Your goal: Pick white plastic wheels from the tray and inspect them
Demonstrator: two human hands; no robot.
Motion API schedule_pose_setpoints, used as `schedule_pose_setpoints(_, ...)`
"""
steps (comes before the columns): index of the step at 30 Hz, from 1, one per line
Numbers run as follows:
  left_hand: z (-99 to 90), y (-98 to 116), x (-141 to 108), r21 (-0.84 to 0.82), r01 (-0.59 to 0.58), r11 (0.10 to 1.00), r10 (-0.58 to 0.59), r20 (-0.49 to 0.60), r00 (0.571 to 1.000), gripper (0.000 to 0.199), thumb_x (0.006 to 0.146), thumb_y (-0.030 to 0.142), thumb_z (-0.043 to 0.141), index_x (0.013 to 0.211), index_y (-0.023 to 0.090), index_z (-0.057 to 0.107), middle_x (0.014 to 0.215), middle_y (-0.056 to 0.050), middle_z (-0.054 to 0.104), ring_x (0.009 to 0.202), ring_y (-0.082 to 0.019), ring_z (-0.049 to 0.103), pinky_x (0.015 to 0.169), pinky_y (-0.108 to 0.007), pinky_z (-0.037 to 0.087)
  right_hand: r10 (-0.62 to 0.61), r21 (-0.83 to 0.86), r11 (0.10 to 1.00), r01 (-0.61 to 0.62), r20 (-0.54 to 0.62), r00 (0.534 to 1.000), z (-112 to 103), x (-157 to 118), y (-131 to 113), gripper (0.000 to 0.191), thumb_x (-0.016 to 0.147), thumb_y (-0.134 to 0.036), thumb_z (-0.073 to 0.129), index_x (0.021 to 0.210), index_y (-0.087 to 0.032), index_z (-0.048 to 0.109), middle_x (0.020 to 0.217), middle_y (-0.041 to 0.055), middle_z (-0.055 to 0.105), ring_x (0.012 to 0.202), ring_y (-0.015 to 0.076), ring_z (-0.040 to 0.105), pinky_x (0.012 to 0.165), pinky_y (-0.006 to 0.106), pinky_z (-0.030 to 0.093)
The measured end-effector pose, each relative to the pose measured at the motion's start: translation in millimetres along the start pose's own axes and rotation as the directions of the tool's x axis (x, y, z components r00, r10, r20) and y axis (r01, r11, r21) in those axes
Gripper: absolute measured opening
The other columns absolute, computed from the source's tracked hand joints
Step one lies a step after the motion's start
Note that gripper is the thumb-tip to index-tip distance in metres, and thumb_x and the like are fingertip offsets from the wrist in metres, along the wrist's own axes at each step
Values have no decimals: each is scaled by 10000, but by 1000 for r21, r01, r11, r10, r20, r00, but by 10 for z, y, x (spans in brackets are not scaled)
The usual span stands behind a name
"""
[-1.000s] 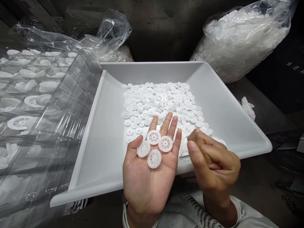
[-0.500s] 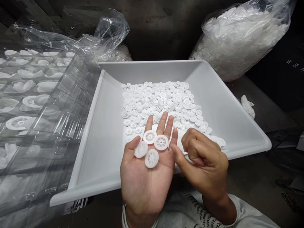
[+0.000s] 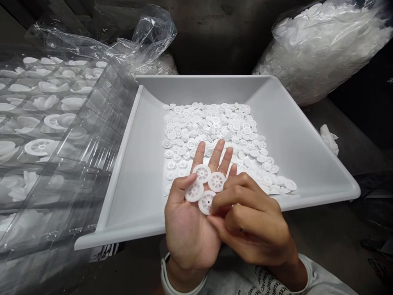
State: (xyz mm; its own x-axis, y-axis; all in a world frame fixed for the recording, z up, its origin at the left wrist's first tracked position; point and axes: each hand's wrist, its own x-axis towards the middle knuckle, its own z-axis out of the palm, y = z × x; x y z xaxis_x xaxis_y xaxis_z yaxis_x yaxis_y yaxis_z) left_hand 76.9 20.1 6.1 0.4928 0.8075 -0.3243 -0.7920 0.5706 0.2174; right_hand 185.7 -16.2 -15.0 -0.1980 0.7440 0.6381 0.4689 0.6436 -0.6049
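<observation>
The person's left hand (image 3: 190, 221) is lying palm up with its fingers spread, carrying four white plastic spoked wheels (image 3: 194, 191) on the palm while its thumb is curling in beside them. The right hand (image 3: 254, 225) is reaching across from 3 o'clock with its fingers bent, and its fingertips (image 3: 216, 203) are pressing against the edge of the lowest wheel (image 3: 206, 202), though I cannot tell whether they are pinching it. Both hands are hovering over the near edge of a white plastic tray (image 3: 135, 184), where a loose spread of similar wheels (image 3: 208, 123) is lying toward 12 o'clock. A clear moulded tray (image 3: 39, 147) holding more wheels is sitting at 9 o'clock, a bulging clear bag of white parts (image 3: 319, 53) is leaning at 1 o'clock, and a crumpled white cloth (image 3: 329, 139) is lying just past the tray's rim near 3 o'clock.
</observation>
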Motion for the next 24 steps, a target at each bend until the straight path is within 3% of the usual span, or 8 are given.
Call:
schedule_pose_setpoints(10, -24, 10, 16, -7, 2, 1000, -2, -12, 1000, 483, 921, 281, 387, 1398, 243, 454, 1386, -54, 578, 1282, -217, 515, 1167, -443, 259, 1, 33, 999, -1, -16, 1000, 4, 5, -2, 271, 780, -11, 626, 668, -191, 457, 832, 23, 655, 762, 162, 542, 681, 362, 466)
schedule_pose_setpoints(16, -33, 20, 24, -19, 10, 1000, -10, -13, 1000, 500, 916, 257, 389, 1412, 228, 446, 1374, -57, 588, 1270, -213, 524, 1067, -370, 437, 27, 71, 997, -25, -33, 999, -3, -10, -5, 290, 769, -5, 623, 665, -190, 427, 821, 20, 655, 746, 153, 539, 679, 364, 463)
schedule_pose_setpoints(21, -20, 25, 40, -62, -1, 998, 2, 8, 1000, 498, 934, 248, 360, 1426, 205, 426, 1394, -83, 568, 1284, -224, 510, 1064, -361, 439, 55, 148, 988, -29, -171, 984, 36, -13, -31, 296, 723, -3, 604, 628, -188, 394, 737, 21, 617, 672, 144, 543, 611, 347, 439)
schedule_pose_setpoints(24, -17, 27, 23, -74, 0, 997, 0, 5, 1000, 485, 936, 231, 356, 1412, 212, 447, 1409, -76, 554, 1303, -227, 491, 1099, -382, 395, 55, 184, 983, 6, -326, 944, 63, 30, -66, 308, 708, -18, 531, 571, -200, 323, 565, -28, 443, 527, 106, 400, 515, 307, 355)
